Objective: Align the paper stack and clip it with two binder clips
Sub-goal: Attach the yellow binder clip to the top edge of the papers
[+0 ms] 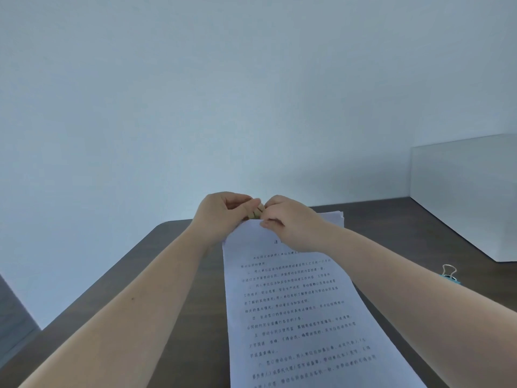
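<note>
A stack of white printed paper (pixel 293 309) lies lengthwise on the dark table, running away from me. At its far edge both hands meet. My left hand (pixel 221 212) and my right hand (pixel 288 219) pinch a small greenish binder clip (pixel 258 212) at the top edge of the stack; most of the clip is hidden by my fingers. A second binder clip (pixel 449 273), light blue with silver wire handles, lies on the table to the right, partly behind my right forearm.
The dark brown table (pixel 179 275) ends at a rounded far-left corner. A white box (pixel 464 197) stands on its far right side. A pale wall fills the background.
</note>
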